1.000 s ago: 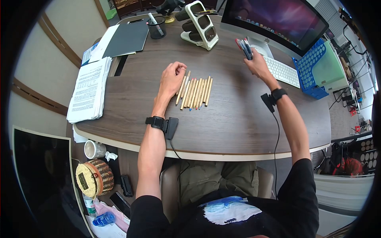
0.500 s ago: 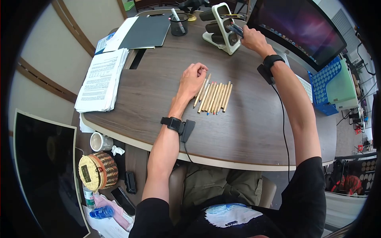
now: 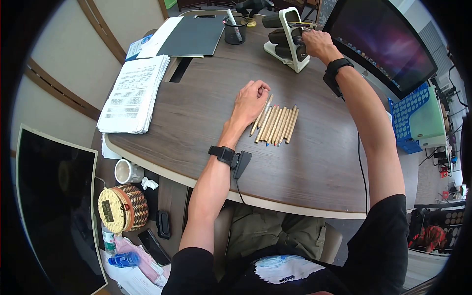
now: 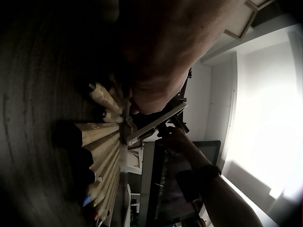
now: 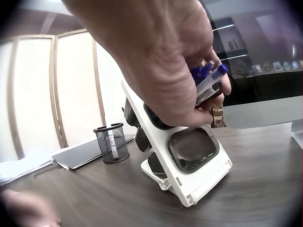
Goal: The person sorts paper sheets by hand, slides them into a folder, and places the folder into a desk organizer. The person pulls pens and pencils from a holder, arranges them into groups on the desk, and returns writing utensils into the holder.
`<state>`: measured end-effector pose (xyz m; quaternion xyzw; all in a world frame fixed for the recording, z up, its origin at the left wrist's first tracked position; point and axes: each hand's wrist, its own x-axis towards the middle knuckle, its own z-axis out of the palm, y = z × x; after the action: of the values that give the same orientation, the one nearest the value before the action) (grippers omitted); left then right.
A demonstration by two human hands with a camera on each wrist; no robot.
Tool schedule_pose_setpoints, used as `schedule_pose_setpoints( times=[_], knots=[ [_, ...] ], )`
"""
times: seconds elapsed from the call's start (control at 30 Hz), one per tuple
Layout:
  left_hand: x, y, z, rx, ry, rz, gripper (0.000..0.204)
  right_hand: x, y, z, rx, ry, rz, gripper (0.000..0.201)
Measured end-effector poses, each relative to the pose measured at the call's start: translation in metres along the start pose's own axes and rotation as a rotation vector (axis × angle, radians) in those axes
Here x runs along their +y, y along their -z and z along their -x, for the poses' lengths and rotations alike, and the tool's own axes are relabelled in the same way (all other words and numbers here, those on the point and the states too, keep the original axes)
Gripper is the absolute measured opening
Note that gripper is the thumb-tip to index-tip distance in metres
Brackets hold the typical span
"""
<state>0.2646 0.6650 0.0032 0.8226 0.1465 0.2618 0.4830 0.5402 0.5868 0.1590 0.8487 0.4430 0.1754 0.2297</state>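
My right hand [image 3: 320, 45] is at the upper part of a tilted white holder [image 3: 301, 63] with dark cups. In the right wrist view, this hand [image 5: 165, 61] grips several pens [image 5: 210, 81], blue ends showing, above the holder's lowest front cup; their other ends are hidden. On the table rests my left hand [image 3: 250, 104], fingers loosely curled, beside a row of gold pencils [image 3: 278, 125]. The left wrist view shows the pencils [image 4: 102, 146] near that hand [image 4: 158, 80], with nothing visibly held.
A mesh cup [image 3: 236, 33] with a marker stands left of the holder. Farther left are a dark folder [image 3: 194, 37] and a paper stack [image 3: 132, 93]. A monitor [image 3: 381, 44] and blue rack [image 3: 408, 123] are at the right.
My right hand has moved left from near the keyboard to the holder, carrying the pens. The left hand has stayed beside the pencils while the head view shifted.
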Motion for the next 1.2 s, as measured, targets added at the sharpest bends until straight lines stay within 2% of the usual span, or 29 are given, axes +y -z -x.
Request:
schedule_pose_setpoints(
  times=[0.13, 0.2, 0.33, 0.4, 0.43, 0.5, 0.53, 0.6, 0.63, 0.7, 0.77, 0.83, 0.87, 0.93, 0.97, 1.07, 1.2],
  knots=[
    [-0.001, 0.000, 0.001, 0.002, -0.012, -0.002, 0.022, 0.002, 0.004, 0.001, -0.049, -0.063, -0.056, 0.037],
    [-0.001, -0.001, 0.001, 0.001, -0.002, 0.008, 0.023, 0.003, 0.006, 0.001, -0.066, -0.166, -0.158, 0.044],
    [-0.001, -0.001, 0.000, 0.005, 0.001, 0.005, 0.023, 0.008, -0.004, -0.002, -0.033, -0.159, -0.244, 0.050],
    [0.000, 0.000, 0.000, -0.005, 0.014, -0.003, 0.023, 0.011, -0.010, 0.002, 0.025, -0.113, -0.363, 0.066],
    [0.000, 0.000, 0.001, -0.006, 0.015, -0.001, 0.023, 0.014, -0.013, 0.007, 0.023, -0.114, -0.362, 0.066],
    [-0.001, 0.000, 0.000, -0.008, 0.013, -0.004, 0.024, 0.026, -0.024, 0.017, 0.052, -0.164, -0.504, 0.086],
    [-0.001, 0.000, 0.001, -0.012, 0.014, 0.000, 0.024, 0.033, -0.031, 0.028, 0.048, -0.166, -0.502, 0.086],
    [-0.001, 0.000, 0.000, -0.002, 0.005, 0.007, 0.024, 0.046, -0.041, 0.055, 0.061, -0.191, -0.724, 0.100],
    [0.000, 0.000, 0.000, -0.003, 0.005, 0.010, 0.024, 0.051, -0.046, 0.072, 0.060, -0.192, -0.721, 0.100],
    [0.000, 0.001, 0.000, -0.005, 0.015, 0.002, 0.025, 0.051, -0.050, 0.115, 0.020, -0.292, -0.949, 0.097],
    [0.000, 0.002, 0.000, -0.006, 0.014, 0.001, 0.025, 0.039, -0.034, 0.169, -0.065, -0.398, -1.233, 0.087],
    [0.000, 0.001, 0.000, -0.012, 0.015, -0.001, 0.025, 0.031, -0.032, 0.218, -0.056, -0.406, -1.475, 0.072],
    [-0.001, 0.001, 0.000, -0.011, 0.011, 0.006, 0.025, 0.029, -0.037, 0.238, -0.058, -0.409, -1.479, 0.072],
    [0.002, 0.002, 0.001, -0.016, 0.037, 0.019, 0.025, 0.024, -0.056, 0.272, 0.009, -0.472, -1.874, 0.056],
    [0.003, 0.002, 0.002, -0.022, 0.037, 0.012, 0.025, 0.022, -0.064, 0.285, 0.010, -0.477, -1.882, 0.056],
    [0.004, 0.004, 0.000, -0.020, 0.062, 0.027, 0.025, 0.016, -0.080, 0.311, 0.165, -0.576, -2.020, 0.035],
    [0.001, 0.003, -0.001, -0.015, 0.087, 0.028, 0.025, 0.019, -0.106, 0.321, 0.246, -0.589, -2.170, 0.026]
  ],
)
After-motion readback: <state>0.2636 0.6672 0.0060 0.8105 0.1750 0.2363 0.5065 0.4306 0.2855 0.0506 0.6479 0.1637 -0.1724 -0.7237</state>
